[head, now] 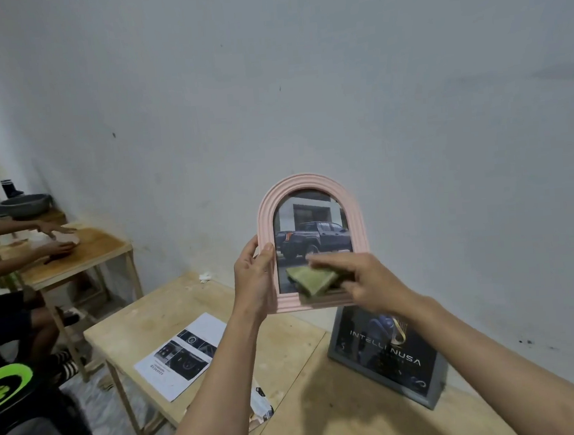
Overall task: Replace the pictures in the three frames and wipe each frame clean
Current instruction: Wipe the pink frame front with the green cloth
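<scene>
A pink arched frame [310, 183] with a picture of a dark pickup truck is held upright in the air above the wooden table [327, 403]. My left hand [254, 278] grips its lower left edge. My right hand [359, 277] presses a folded green cloth [312, 278] against the lower part of the glass. A grey rectangular frame [436, 391] with a dark picture reading "INTELLI NUSA" leans against the wall behind, below my right wrist. A third frame is not visible.
A printed sheet with car photos [183, 356] lies on a second wooden table [142, 318] to the left; another picture [261, 408] peeks out under my left forearm. At far left a person works at a third table [86, 253]. A black stool [31, 429] stands at lower left.
</scene>
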Demonstrator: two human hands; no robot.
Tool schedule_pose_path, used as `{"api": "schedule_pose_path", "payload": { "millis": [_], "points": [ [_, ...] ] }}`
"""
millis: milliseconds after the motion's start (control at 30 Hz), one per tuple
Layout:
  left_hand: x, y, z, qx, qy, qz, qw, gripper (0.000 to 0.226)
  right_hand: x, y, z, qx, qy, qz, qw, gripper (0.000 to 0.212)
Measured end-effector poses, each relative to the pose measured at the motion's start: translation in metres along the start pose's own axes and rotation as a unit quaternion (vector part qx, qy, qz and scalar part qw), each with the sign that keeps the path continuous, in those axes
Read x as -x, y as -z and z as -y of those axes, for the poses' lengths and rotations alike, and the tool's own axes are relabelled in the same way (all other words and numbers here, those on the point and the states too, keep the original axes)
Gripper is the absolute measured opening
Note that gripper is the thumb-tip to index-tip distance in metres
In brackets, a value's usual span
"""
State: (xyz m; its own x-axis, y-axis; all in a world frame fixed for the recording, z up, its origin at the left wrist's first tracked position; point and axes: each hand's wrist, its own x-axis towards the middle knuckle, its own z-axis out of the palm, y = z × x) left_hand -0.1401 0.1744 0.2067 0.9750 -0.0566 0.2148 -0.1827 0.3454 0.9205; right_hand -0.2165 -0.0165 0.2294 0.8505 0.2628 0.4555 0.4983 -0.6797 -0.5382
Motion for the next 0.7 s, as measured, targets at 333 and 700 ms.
{"api": "schedule_pose_path", "payload": {
  "millis": [333,700],
  "points": [
    [0.008,-0.035,0.000,0.091,0.026,0.047,0.994,0.034,-0.053,0.012,0.005,0.094,0.068,-0.087,0.989,0.066],
    [-0.003,-0.007,-0.009,-0.006,-0.013,0.028,1.000,0.029,-0.032,0.014,0.025,-0.116,-0.006,-0.011,0.993,0.065]
  ]
}}
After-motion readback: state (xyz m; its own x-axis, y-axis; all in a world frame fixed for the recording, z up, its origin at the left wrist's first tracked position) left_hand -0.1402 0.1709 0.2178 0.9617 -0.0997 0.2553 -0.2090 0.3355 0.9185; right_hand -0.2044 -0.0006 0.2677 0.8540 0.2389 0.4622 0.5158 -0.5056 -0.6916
